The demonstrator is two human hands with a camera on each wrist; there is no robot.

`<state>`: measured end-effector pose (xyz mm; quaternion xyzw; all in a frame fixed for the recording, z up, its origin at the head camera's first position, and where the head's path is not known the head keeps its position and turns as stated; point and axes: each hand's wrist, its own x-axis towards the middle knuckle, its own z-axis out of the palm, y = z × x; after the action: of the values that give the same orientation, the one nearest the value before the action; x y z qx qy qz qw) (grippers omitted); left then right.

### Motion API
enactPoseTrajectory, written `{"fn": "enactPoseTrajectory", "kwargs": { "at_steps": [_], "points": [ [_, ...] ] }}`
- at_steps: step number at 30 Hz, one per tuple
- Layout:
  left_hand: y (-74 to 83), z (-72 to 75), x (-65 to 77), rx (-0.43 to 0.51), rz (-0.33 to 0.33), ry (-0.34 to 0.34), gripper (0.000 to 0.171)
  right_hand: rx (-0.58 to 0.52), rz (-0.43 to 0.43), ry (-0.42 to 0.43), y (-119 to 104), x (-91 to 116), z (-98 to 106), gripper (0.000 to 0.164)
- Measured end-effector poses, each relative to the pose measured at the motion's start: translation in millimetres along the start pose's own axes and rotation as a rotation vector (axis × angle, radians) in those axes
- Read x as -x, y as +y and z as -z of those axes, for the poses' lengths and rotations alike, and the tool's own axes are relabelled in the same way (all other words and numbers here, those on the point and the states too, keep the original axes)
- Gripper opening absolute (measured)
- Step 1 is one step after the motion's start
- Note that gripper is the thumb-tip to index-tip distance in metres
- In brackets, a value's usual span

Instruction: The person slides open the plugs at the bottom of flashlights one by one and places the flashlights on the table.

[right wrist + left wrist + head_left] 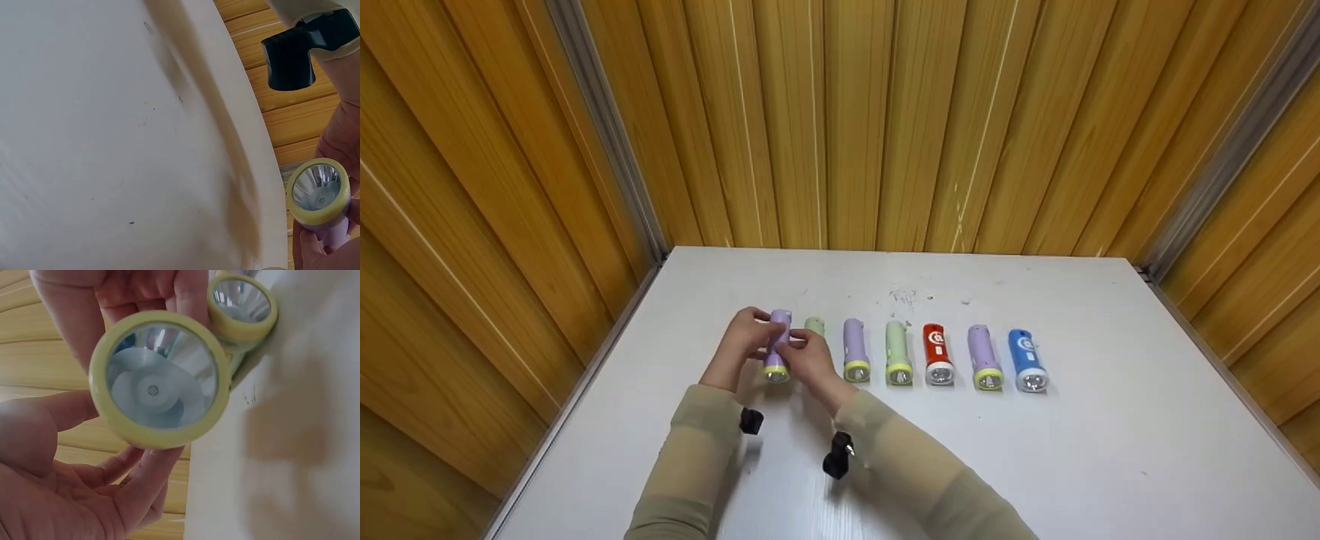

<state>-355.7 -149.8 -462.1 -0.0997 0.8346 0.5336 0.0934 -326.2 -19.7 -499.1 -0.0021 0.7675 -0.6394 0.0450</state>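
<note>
Off the table, a purple flashlight with a yellow rim is held between both hands, its lens end towards me. My left hand grips its body from the left side. From the right, my right hand pinches the body with thumb and fingers. The left wrist view looks straight at the lens, and no light shows in it. In the right wrist view the yellow rim appears at the lower right. A green flashlight lies behind the right hand, partly hidden.
To the right, a row of flashlights lies on the white table: purple, green, red, another purple and blue. Wood-patterned walls enclose the table at the back and sides.
</note>
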Motion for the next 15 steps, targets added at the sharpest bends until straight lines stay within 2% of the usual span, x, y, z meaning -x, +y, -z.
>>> {"fn": "enactPoseTrajectory", "kwargs": {
  "at_steps": [9, 15],
  "points": [
    [8.3, -9.3, 6.7, 0.032, -0.034, 0.019, 0.058, -0.006, -0.001, 0.002, -4, 4, 14, 0.049],
    [13.0, -15.9, 10.8, 0.053, -0.086, 0.0, 0.059, -0.031, 0.026, -0.011, -1, 7, 27, 0.05]
  ]
}}
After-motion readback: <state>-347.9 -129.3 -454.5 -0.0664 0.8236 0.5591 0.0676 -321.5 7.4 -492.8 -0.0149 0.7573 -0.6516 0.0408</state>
